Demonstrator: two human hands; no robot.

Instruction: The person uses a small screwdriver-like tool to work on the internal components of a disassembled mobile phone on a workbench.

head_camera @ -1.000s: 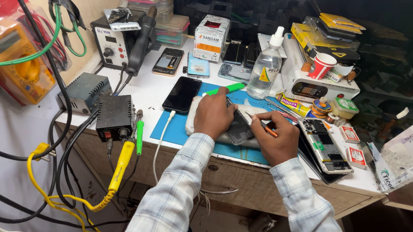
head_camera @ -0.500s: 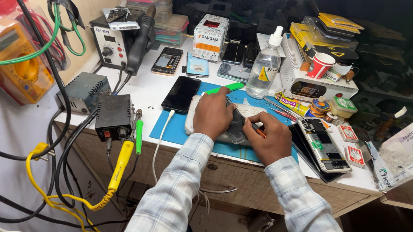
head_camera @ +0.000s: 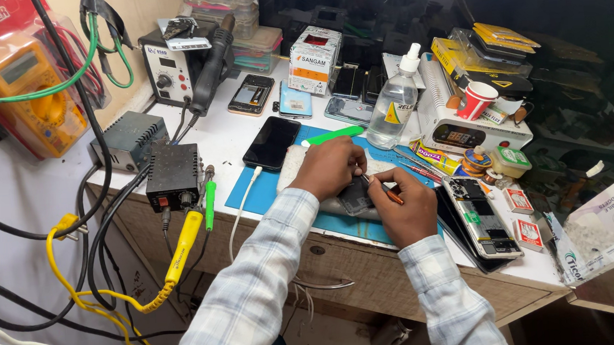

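My left hand (head_camera: pixel 332 167) presses down on a small dark phone (head_camera: pixel 355 196) lying on a white cloth (head_camera: pixel 292 165) over a blue work mat (head_camera: pixel 251 191). Beside it, my right hand (head_camera: pixel 409 207) grips a thin orange-handled tool (head_camera: pixel 389 193), with the tip at the phone's right edge. The two hands touch over the phone, and most of it is hidden under my fingers. Both sleeves are pale plaid.
A black phone (head_camera: pixel 270 142) and green pry tool (head_camera: pixel 333 134) lie behind the mat. A clear liquid bottle (head_camera: pixel 396 101), opened phone (head_camera: pixel 481 216), red cup (head_camera: pixel 476 99), hot-air station (head_camera: pixel 177 66), small black box (head_camera: pixel 172 176) and yellow cable (head_camera: pixel 179 250) crowd the bench.
My right hand has moved left toward my left hand, bringing the tool's tip onto the phone. My left hand stays on the phone.
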